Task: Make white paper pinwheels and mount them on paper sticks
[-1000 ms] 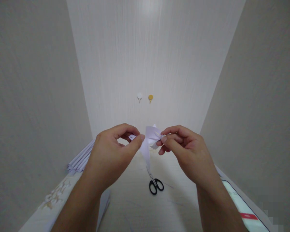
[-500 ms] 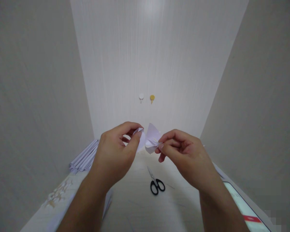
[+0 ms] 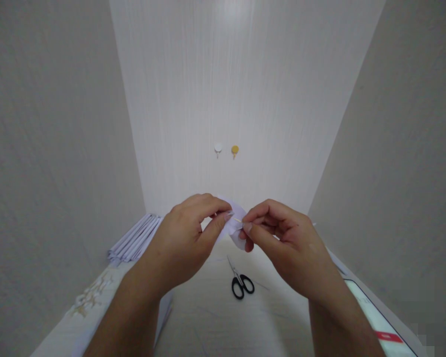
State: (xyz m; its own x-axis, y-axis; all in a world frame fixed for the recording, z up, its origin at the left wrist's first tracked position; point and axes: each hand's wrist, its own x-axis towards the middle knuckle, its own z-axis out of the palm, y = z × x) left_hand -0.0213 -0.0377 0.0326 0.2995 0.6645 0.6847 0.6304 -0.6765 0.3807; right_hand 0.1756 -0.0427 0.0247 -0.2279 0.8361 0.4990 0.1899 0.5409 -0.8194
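Observation:
Above the tabletop, my left hand (image 3: 193,233) pinches a piece of pale lilac-white paper between thumb and forefinger. Facing it, my right hand (image 3: 282,240) is closed on the gathered base of a curved white paper petal (image 3: 238,240), which hangs below the fingertips. A thin yellowish tip (image 3: 237,220) sticks out from the right fingertips towards the left hand. The papers overlap between the hands, and my fingers partly cover where they meet. Below them lie scissors (image 3: 241,285) with black handles, blades pointing away from me.
Folded white paper (image 3: 134,240) is stacked by the left wall. Nearer me lie small white and tan pieces (image 3: 91,297). A device with a lit screen (image 3: 371,315) lies at the right. On the back wall are a white hook (image 3: 218,148) and a yellow hook (image 3: 235,149).
My left hand has moved right, bringing its paper against the piece in my right hand. The right-hand petal has turned to hang lower. The scissors have stayed put.

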